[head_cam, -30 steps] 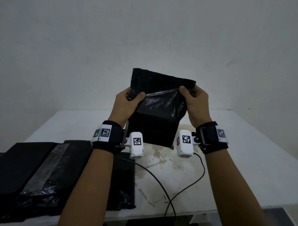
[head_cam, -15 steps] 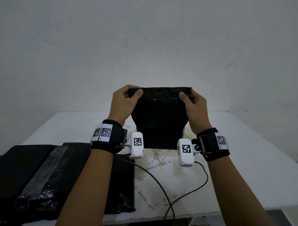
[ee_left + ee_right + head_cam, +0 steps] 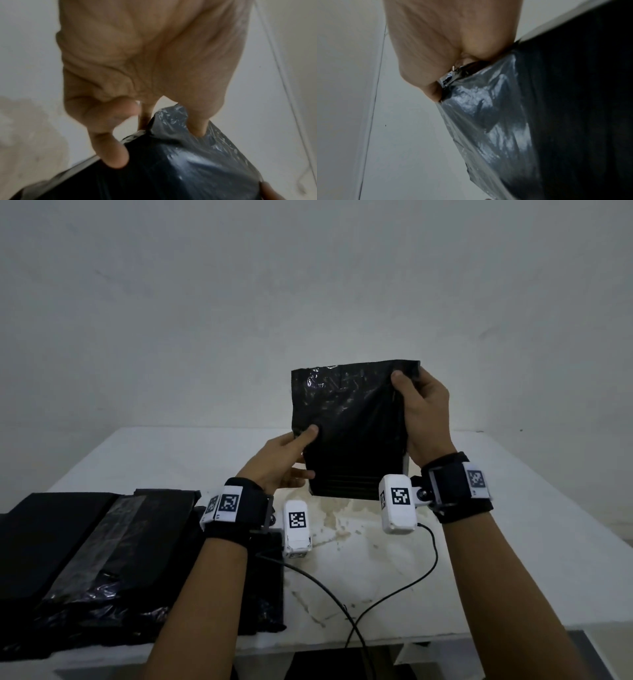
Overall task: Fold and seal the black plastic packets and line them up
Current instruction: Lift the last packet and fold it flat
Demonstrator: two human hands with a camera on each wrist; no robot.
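Observation:
A black plastic packet (image 3: 352, 426) is held upright above the white table (image 3: 534, 529), its glossy upper part standing tall. My left hand (image 3: 291, 453) pinches its lower left edge, thumb on the front. My right hand (image 3: 421, 412) grips the top right corner, thumb in front. In the left wrist view my left hand (image 3: 154, 128) has its fingers dug into the crinkled packet (image 3: 180, 162). The right wrist view has my right hand (image 3: 447, 75) clamped on the shiny corner of the packet (image 3: 522, 121).
A pile of black packets (image 3: 102, 559) lies on the table's left side, one with a grey tape strip. Two black cables (image 3: 376, 601) run from the wrist cameras over the front edge. The tabletop centre has brownish stains (image 3: 339, 518). A plain wall stands behind.
The packet's folded top has come up to stand tall again. My left hand has dropped from the top left corner to the lower left edge. My right hand stays at the top right.

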